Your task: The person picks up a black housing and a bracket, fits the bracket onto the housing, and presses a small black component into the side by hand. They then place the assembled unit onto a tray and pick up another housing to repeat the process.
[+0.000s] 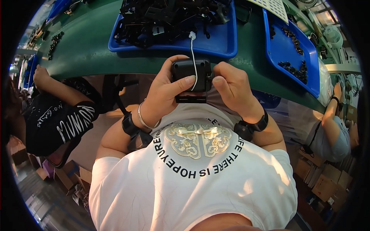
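Note:
My left hand [169, 85] is wrapped round a black plastic housing [189, 68] with rounded corners, its thumb lying across the face. A thin white cable [194, 63] runs over that face, pinned by the thumb. It ends in a small white connector [192, 35] beyond the far edge. A flat black bracket [190, 99] with slots shows at the housing's near side. My right hand [234, 85] is closed at the housing's right side, thumb and curled forefinger close together. Whatever those fingers may hold is too small or hidden.
A blue tray [216, 48] heaped with black metal brackets [165, 19] stands ahead on the green table [88, 42]. Another blue tray [283, 57] at the right holds small black parts. Co-workers sit on both sides, one arm [58, 89] resting at the left table edge.

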Action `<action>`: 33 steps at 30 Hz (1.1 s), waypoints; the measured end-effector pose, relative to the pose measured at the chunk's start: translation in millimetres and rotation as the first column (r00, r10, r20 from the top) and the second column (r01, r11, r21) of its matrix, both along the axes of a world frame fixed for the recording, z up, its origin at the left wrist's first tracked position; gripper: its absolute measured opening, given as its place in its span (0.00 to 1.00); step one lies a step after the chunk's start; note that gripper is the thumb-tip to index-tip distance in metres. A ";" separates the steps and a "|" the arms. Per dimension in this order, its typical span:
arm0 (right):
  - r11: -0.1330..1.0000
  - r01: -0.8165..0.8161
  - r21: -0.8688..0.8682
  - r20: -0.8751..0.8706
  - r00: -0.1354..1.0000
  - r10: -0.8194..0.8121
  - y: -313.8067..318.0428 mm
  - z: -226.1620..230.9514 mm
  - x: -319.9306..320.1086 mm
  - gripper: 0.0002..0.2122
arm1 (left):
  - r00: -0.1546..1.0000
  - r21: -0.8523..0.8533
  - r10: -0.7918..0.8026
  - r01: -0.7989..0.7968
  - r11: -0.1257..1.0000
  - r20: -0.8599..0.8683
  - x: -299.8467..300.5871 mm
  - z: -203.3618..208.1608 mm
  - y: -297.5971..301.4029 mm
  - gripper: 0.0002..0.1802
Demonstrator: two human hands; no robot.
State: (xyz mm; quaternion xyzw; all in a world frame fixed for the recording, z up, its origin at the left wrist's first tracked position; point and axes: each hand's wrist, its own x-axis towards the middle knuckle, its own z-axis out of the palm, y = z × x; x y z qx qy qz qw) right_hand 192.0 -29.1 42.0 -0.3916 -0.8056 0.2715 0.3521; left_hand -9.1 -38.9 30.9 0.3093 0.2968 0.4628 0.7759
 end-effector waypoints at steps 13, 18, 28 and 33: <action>0.992 0.101 -0.082 -0.052 0.993 -0.105 -8.1 -20.7 -15.0 0.17 | 0.991 -0.071 -0.034 0.044 0.996 0.132 -1.4 -33.3 -4.5 0.28; 0.992 0.092 -0.090 -0.185 0.977 -0.107 -11.8 -21.5 -19.1 0.15 | 0.999 -0.082 0.004 -0.002 0.997 0.033 -3.0 -32.6 -6.1 0.28; 0.998 -0.045 0.043 0.062 0.997 0.042 -10.0 -23.2 0.1 0.11 | 0.995 -0.132 0.047 -0.034 0.991 0.093 -1.3 -23.5 -11.1 0.26; 0.996 0.024 -0.083 -0.266 0.963 -0.045 -14.4 -19.5 -9.1 0.13 | 0.992 -0.128 0.058 -0.044 0.991 0.112 -0.2 -22.4 -9.6 0.25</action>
